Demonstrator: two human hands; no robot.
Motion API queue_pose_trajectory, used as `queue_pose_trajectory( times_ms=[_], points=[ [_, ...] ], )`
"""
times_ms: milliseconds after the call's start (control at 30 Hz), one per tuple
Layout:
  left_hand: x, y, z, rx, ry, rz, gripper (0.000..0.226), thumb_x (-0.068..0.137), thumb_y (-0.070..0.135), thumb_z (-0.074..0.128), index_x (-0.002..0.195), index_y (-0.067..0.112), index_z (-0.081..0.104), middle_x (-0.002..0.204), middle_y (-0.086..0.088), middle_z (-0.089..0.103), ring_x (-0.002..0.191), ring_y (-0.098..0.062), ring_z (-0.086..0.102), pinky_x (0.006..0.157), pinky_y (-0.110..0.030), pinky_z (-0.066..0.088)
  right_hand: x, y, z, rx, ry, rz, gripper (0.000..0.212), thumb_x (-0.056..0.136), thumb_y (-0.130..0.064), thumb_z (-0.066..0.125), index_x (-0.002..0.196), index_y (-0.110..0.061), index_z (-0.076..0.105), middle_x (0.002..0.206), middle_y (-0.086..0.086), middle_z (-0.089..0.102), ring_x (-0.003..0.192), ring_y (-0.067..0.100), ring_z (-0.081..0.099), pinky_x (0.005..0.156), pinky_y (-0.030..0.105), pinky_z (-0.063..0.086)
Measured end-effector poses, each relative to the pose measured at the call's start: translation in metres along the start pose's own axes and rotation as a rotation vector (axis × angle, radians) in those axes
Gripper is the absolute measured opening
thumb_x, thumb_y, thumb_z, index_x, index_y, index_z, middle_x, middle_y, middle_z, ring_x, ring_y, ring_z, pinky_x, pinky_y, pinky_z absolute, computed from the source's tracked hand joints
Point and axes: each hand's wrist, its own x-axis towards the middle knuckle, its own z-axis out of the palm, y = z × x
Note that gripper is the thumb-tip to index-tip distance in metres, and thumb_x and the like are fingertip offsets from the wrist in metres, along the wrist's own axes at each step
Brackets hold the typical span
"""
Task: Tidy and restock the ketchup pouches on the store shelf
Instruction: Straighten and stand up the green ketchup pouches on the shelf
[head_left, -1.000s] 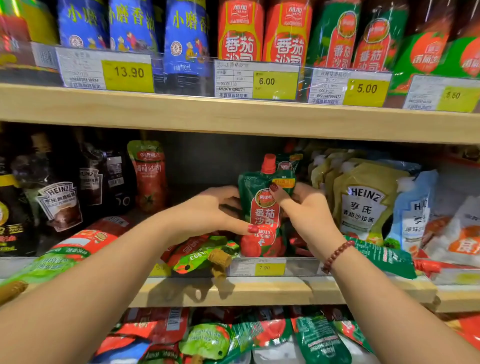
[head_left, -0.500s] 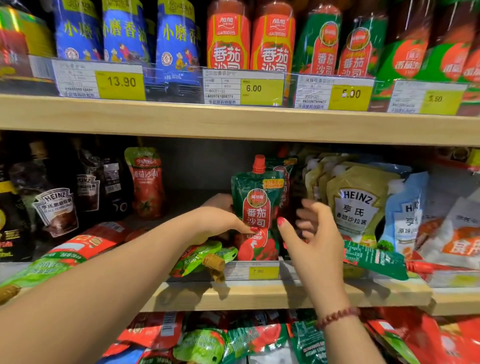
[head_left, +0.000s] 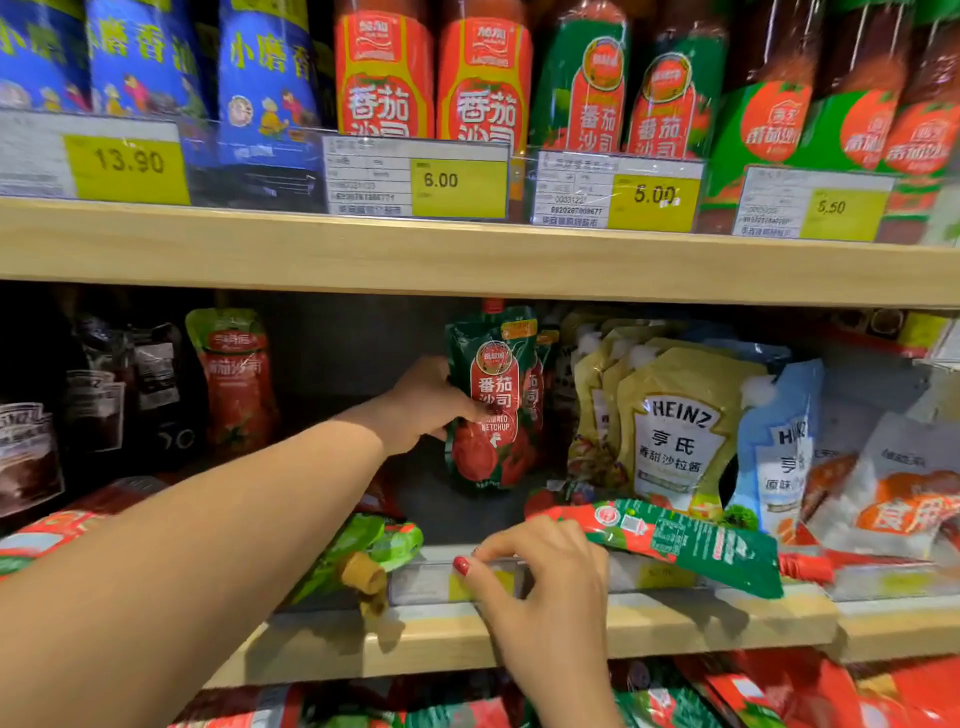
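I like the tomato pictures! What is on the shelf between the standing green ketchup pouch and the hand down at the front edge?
Nothing: the head view shows bare dark shelf between the standing ketchup pouch and the right hand.

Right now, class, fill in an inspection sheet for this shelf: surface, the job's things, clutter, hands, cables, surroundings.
Surface: wooden middle shelf, price strip along its front.
Job's things: green ketchup pouch upright, more behind it; another pouch lying flat over the front edge.
Clutter: a flat green pouch with a tan cap, hanging past the edge.
Hands: left hand grips the upright pouch; right hand open, fingers on the price strip.
Cables: nothing seen.
Surroundings: yellow Heinz pouches; bottles on the upper shelf.
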Motion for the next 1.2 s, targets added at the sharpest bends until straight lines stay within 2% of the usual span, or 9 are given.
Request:
queue_pose_trajectory(
  times_ms=[200,300,533,633,733,867,967,1067,1200],
  points=[
    [0.023,0.000,0.024,-0.002,-0.055,-0.014,0.039,0.074,0.004,0.075,0.108,0.016,0.061,0.110,-0.006,0.068,0.103,-0.021,0.061,0.079,-0.038,0.053,0.002,0.007,0.007,0.019,0.060,-0.010,0.017,0.062,-0.050,0.069,0.063,-0.034,0.063,0.063,-0.025,0.043,0.074,0.000,0.044,0.078,0.020,0.032],
    [0.031,-0.002,0.033,0.035,-0.088,-0.022,0.044,0.074,0.003,0.075,0.114,0.012,0.060,0.110,-0.007,0.067,0.103,-0.022,0.061,0.079,-0.039,0.054,0.002,0.010,0.009,0.022,0.075,-0.021,0.016,0.061,-0.048,0.071,0.063,-0.034,0.063,0.062,-0.028,0.038,0.073,-0.001,0.042,0.076,0.021,0.030],
    [0.034,-0.012,0.038,0.035,-0.156,-0.022,0.030,0.076,0.007,0.074,0.092,0.028,0.060,0.089,0.009,0.067,0.083,-0.005,0.061,0.058,-0.021,0.050,0.002,0.012,0.012,0.023,0.133,-0.049,0.018,0.067,-0.054,0.062,0.065,-0.036,0.060,0.065,-0.026,0.039,0.074,-0.002,0.041,0.075,0.023,0.029],
    [0.031,-0.013,0.038,0.044,-0.164,-0.020,0.031,0.077,0.008,0.073,0.096,0.027,0.058,0.094,0.007,0.066,0.092,-0.011,0.060,0.070,-0.028,0.050,-0.001,0.012,0.014,0.025,0.146,-0.054,0.017,0.067,-0.052,0.063,0.066,-0.036,0.059,0.066,-0.024,0.041,0.074,-0.002,0.041,0.076,0.021,0.028],
    [0.027,-0.011,0.034,0.069,-0.190,-0.039,0.032,0.078,0.009,0.073,0.101,0.026,0.059,0.102,0.003,0.067,0.098,-0.013,0.060,0.074,-0.027,0.051,-0.004,0.013,0.014,0.035,0.158,-0.072,0.014,0.068,-0.048,0.067,0.068,-0.035,0.061,0.069,-0.022,0.050,0.076,-0.001,0.042,0.079,0.022,0.029],
    [0.016,-0.007,0.014,0.131,-0.122,-0.052,0.040,0.079,0.014,0.073,0.116,0.013,0.057,0.113,-0.006,0.065,0.106,-0.017,0.059,0.088,-0.031,0.050,-0.004,0.011,0.005,0.132,0.154,-0.058,0.012,0.070,-0.040,0.073,0.073,-0.032,0.065,0.079,-0.018,0.058,0.082,0.002,0.050,0.081,0.025,0.037],
    [0.001,-0.007,0.002,0.191,-0.055,-0.023,0.028,0.079,0.017,0.072,0.106,0.018,0.062,0.108,-0.004,0.066,0.099,-0.012,0.060,0.080,-0.027,0.052,-0.002,0.008,-0.010,0.239,0.159,-0.027,0.011,0.072,-0.027,0.077,0.079,-0.026,0.068,0.087,-0.016,0.060,0.090,0.007,0.056,0.073,0.029,0.048],
    [-0.016,0.003,0.008,0.283,-0.039,0.076,0.022,0.077,0.016,0.073,0.098,0.020,0.065,0.102,-0.002,0.069,0.084,-0.004,0.062,0.073,-0.019,0.052,0.002,0.004,-0.032,0.245,0.223,-0.056,0.011,0.073,-0.018,0.077,0.080,-0.021,0.069,0.087,-0.011,0.062,0.090,0.007,0.059,0.075,0.025,0.047],
    [-0.041,0.024,0.038,0.398,-0.186,0.259,0.031,0.075,0.014,0.075,0.104,0.017,0.064,0.110,-0.007,0.066,0.097,-0.015,0.064,0.085,-0.022,0.052,0.004,0.005,-0.072,0.082,0.256,-0.078,0.020,0.071,-0.018,0.079,0.086,-0.025,0.068,0.090,-0.013,0.061,0.093,0.007,0.055,0.079,0.018,0.042]
  ],
)
